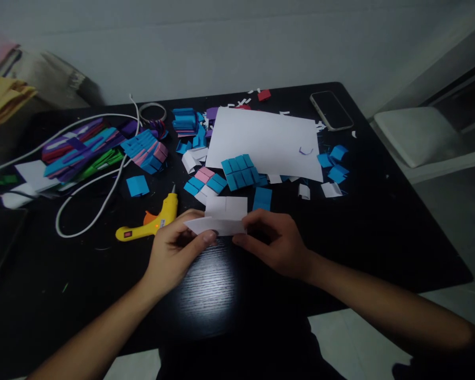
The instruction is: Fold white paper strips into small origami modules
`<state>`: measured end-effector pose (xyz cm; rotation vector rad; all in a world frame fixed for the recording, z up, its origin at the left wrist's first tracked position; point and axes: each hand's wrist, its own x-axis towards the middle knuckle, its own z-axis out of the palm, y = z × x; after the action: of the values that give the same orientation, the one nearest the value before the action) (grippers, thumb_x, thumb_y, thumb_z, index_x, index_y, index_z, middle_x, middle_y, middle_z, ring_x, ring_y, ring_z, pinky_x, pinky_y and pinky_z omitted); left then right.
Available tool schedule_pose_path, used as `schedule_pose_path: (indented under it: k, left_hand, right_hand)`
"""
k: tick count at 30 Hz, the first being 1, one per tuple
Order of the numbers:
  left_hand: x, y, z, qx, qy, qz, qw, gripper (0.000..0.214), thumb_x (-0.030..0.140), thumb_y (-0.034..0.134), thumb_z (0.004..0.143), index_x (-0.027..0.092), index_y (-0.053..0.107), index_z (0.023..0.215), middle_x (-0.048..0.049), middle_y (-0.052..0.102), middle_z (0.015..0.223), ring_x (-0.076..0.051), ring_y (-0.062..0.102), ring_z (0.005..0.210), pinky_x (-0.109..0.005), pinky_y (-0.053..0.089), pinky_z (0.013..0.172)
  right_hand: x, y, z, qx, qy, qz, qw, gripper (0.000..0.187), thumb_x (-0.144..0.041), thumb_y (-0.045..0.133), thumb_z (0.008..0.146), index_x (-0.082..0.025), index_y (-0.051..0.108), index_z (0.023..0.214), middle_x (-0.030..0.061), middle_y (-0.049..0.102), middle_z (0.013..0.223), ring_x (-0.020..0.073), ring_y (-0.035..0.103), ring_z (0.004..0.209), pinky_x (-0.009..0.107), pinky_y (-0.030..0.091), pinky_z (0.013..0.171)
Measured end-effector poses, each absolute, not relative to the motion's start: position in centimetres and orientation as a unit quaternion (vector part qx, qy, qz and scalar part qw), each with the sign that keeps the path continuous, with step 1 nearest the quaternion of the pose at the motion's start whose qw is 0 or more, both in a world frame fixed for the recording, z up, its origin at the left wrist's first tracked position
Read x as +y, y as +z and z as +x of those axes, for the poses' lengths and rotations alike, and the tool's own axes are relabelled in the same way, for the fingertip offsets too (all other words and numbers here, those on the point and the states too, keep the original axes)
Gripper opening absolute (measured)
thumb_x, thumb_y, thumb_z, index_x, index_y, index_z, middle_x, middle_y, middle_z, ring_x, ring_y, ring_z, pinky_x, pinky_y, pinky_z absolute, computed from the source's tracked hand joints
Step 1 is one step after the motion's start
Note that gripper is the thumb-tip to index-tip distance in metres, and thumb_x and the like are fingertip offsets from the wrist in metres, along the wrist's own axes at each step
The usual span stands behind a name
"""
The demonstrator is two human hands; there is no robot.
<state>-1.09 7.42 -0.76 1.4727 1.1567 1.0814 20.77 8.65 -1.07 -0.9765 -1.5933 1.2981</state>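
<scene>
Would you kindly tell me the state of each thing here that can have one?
White paper: folded, between both hands.
Left hand: pinching it.
Right hand: pinching its other end.
Glue gun: on its side, light glowing.
Phone: lying flat, screen dark.
Large sheet: lying unfolded.
White cord: loosely looped.

Legible text: none. Faint markings occur on two things. The glue gun [152, 228] bears a small pale label [162, 223] on its yellow body, its print too small to read. Whether the red switch [128, 234] on the same tool (set toward the end of the handle) carries a symbol cannot be told. On the grey cloth [55, 74], upper left, stands a patch of pale marks [77, 80], possibly lettering, too blurred to make out.
</scene>
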Motion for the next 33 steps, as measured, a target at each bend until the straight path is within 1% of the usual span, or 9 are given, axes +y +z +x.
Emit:
schedule_pose_path:
  k: [6, 9, 13, 17, 20, 22, 25, 28, 33]
  left_hand:
    - [7.5, -0.9, -1.4, 0.475, 0.431, 0.623, 0.449, 0.010, 0.025, 0.078, 0.084, 0.019, 0.074, 0.091, -0.0044, 0.068, 0.091, -0.013, 0.065, 0.073, -0.022, 0.051, 0.061]
    - [7.4, -1.2, -1.4, 0.455, 0.442, 0.611, 0.473, 0.017, 0.019, 0.080, 0.081, 0.019, 0.073, 0.096, -0.0038, 0.065, 0.098, -0.011, 0.065, 0.074, -0.019, 0.052, 0.062]
    - [7.1, -2.0, -1.3, 0.440, 0.447, 0.584, 0.516, 0.027, 0.014, 0.078, 0.082, 0.021, 0.070, 0.106, -0.0054, 0.066, 0.106, -0.014, 0.069, 0.085, -0.022, 0.056, 0.070]
    - [7.1, -2.1, -1.2, 0.450, 0.458, 0.564, 0.520, 0.043, 0.013, 0.076, 0.084, 0.024, 0.063, 0.123, -0.0042, 0.069, 0.098, -0.014, 0.068, 0.084, -0.023, 0.056, 0.072]
    - [7.3, -1.7, -1.2, 0.442, 0.478, 0.569, 0.503, 0.047, 0.018, 0.076, 0.084, 0.024, 0.062, 0.129, -0.0026, 0.068, 0.094, -0.014, 0.065, 0.080, -0.024, 0.055, 0.071]
    - [7.4, -1.4, -1.3, 0.461, 0.457, 0.596, 0.473, 0.036, 0.023, 0.074, 0.086, 0.022, 0.067, 0.121, -0.0024, 0.068, 0.090, -0.014, 0.063, 0.074, -0.023, 0.052, 0.066]
    - [7.4, -1.2, -1.4, 0.502, 0.421, 0.636, 0.408, 0.010, 0.029, 0.070, 0.091, 0.019, 0.073, 0.093, -0.0013, 0.063, 0.077, -0.012, 0.056, 0.063, -0.023, 0.044, 0.054]
    - [7.3, -1.2, -1.3, 0.505, 0.430, 0.633, 0.398, 0.017, 0.031, 0.068, 0.093, 0.019, 0.070, 0.082, -0.0011, 0.060, 0.075, -0.013, 0.056, 0.063, -0.024, 0.046, 0.056]
    - [7.2, -1.2, -1.2, 0.510, 0.410, 0.591, 0.472, 0.019, 0.033, 0.065, 0.096, 0.019, 0.066, 0.082, 0.0007, 0.066, 0.064, -0.013, 0.061, 0.057, -0.024, 0.049, 0.056]
  right_hand:
    - [8.7, -1.4, 20.8, -0.615, 0.548, -0.382, 0.418, 0.025, -0.021, 0.081, 0.082, -0.022, 0.066, 0.102, 0.0021, 0.075, 0.088, 0.0172, 0.074, 0.078, 0.030, 0.061, 0.069]
    - [8.7, -1.7, 20.8, -0.610, 0.550, -0.377, 0.428, 0.037, -0.017, 0.081, 0.080, -0.024, 0.063, 0.111, 0.0026, 0.077, 0.098, 0.0181, 0.076, 0.087, 0.031, 0.064, 0.076]
    - [8.9, -1.9, 20.8, -0.597, 0.552, -0.391, 0.431, 0.053, -0.015, 0.079, 0.080, -0.027, 0.057, 0.126, 0.0018, 0.077, 0.101, 0.0179, 0.076, 0.088, 0.032, 0.065, 0.080]
    - [9.0, -1.9, 20.8, -0.587, 0.564, -0.405, 0.417, 0.050, -0.019, 0.079, 0.082, -0.026, 0.060, 0.127, 0.0037, 0.077, 0.105, 0.0201, 0.076, 0.096, 0.036, 0.064, 0.086]
    - [9.1, -1.8, 20.9, -0.582, 0.553, -0.425, 0.418, 0.034, -0.024, 0.080, 0.082, -0.024, 0.068, 0.114, 0.0009, 0.075, 0.089, 0.0167, 0.072, 0.080, 0.031, 0.060, 0.073]
    - [9.3, -1.7, 21.0, -0.594, 0.522, -0.443, 0.423, 0.021, -0.027, 0.081, 0.082, -0.022, 0.072, 0.101, -0.0034, 0.064, 0.072, 0.0120, 0.060, 0.064, 0.026, 0.050, 0.059]
    - [9.4, -1.4, 21.0, -0.617, 0.477, -0.459, 0.425, 0.013, -0.029, 0.082, 0.081, -0.021, 0.072, 0.078, -0.0054, 0.050, 0.064, 0.0097, 0.044, 0.057, 0.026, 0.038, 0.053]
    - [9.5, -1.0, 21.2, -0.623, 0.494, -0.441, 0.417, 0.028, -0.034, 0.078, 0.086, -0.019, 0.065, 0.066, -0.0036, 0.050, 0.066, 0.0101, 0.045, 0.058, 0.026, 0.036, 0.053]
    - [9.5, -0.5, 21.6, -0.578, 0.593, -0.398, 0.395, 0.039, -0.041, 0.054, 0.102, -0.019, 0.065, 0.073, -0.0011, 0.054, 0.069, 0.0117, 0.052, 0.063, 0.026, 0.042, 0.057]
